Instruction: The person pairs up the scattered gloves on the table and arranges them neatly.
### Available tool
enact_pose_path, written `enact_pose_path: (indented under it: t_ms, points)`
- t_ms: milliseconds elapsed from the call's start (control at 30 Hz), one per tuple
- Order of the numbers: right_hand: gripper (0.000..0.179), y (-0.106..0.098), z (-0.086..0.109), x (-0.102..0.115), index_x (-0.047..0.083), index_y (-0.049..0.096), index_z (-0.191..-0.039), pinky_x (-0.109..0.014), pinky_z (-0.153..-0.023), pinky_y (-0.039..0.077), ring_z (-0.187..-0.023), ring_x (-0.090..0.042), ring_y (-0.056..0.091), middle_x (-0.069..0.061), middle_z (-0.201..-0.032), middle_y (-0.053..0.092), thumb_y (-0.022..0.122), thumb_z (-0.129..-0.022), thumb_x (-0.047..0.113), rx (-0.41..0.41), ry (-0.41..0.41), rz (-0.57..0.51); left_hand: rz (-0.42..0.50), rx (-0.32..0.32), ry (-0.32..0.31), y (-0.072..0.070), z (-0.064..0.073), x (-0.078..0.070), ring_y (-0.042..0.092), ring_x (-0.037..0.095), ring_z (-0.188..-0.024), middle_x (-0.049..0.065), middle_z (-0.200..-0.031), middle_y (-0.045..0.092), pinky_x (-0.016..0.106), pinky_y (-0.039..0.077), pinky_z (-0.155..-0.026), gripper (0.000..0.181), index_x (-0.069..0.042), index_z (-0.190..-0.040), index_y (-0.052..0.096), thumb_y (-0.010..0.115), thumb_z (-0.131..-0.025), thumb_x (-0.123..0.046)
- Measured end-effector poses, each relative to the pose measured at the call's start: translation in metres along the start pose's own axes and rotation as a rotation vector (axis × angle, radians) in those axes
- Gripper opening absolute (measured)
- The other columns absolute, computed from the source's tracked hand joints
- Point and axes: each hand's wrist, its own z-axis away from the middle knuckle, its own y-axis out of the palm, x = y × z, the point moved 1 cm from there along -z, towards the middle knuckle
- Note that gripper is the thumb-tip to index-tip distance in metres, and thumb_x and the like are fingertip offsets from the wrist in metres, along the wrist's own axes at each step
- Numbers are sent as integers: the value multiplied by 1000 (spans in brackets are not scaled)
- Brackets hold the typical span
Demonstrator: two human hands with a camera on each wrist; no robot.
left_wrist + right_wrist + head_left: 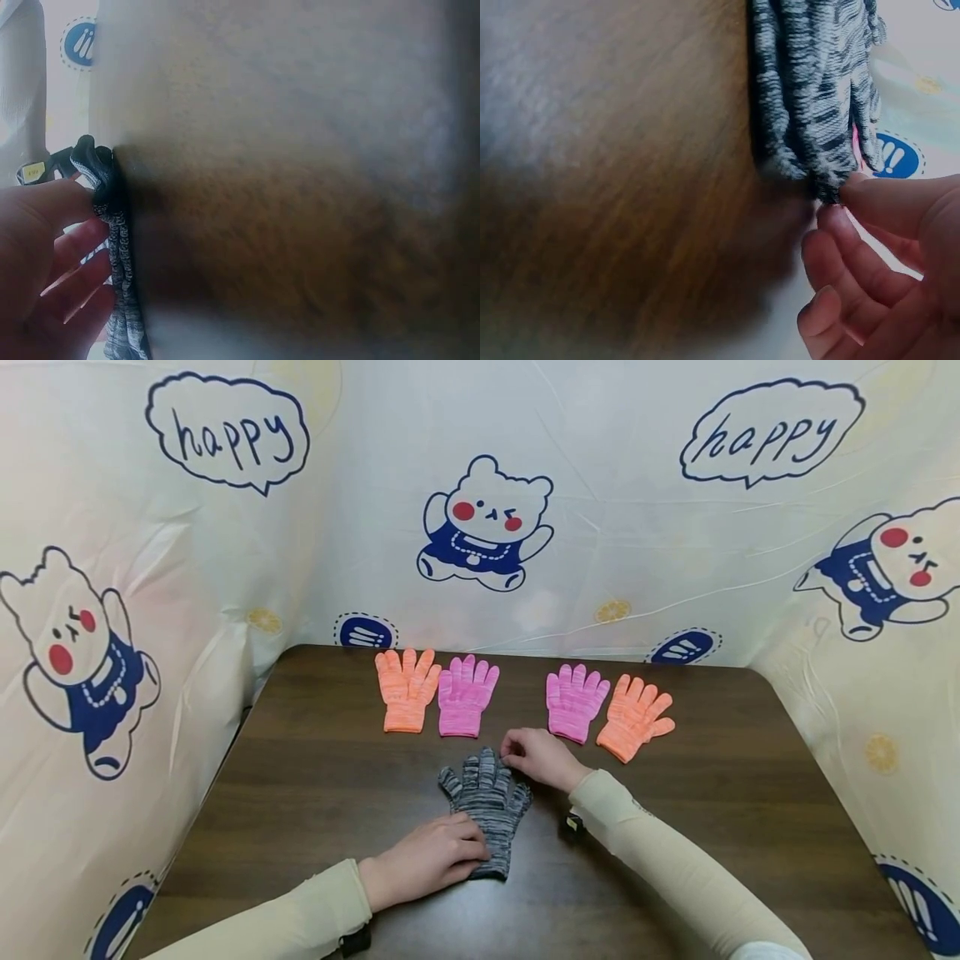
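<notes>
A black-and-grey knitted glove (489,802) lies palm-down or palm-up, fingers pointing away, on the dark wooden table. Over its lower palm and cuff rests my left hand (433,855), its fingers lightly bent on the fabric. The left wrist view shows those fingertips against the glove's edge (124,300). With thumb and forefinger, my right hand (545,758) pinches the tip of a glove finger; close up in the right wrist view, that knitted tip (826,187) sits between thumb and forefinger while the other fingers curl below.
Behind the grey glove, an orange glove (407,693) and a pink glove (467,700) lie at left, with another pink glove (576,703) and orange glove (634,718) at right. A printed curtain (360,527) surrounds the dark table (300,793) at the back and sides.
</notes>
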Motion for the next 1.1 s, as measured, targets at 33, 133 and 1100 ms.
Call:
enact_pose_path:
  t_ms: [33,133,1100]
  points:
    - [5,0,0,0,15,71,-98,-37,-85,58,-82,-15,60,1,-92,68,75,-96,12,9,12,-7,-1,0,0,0,0,0,61,9,-103,-7,-106,68,26,53,-91,12,-17,-108,78,73,-98,-17]
    - [5,2,-2,-2,14,73,-99,-36,-84,58,-80,-14,60,1,-90,69,76,-96,12,22,25,3,-4,0,-1,0,0,0,61,8,-103,-7,-106,67,26,52,-91,12,-17,-108,78,73,-98,-17]
    - [12,0,-29,12,14,69,-89,-28,-68,48,-71,-13,55,3,-79,63,76,-97,19,56,41,3,9,-9,14,0,2,0,61,8,-102,-7,-106,68,24,52,-90,13,-17,-107,80,75,-96,-14]
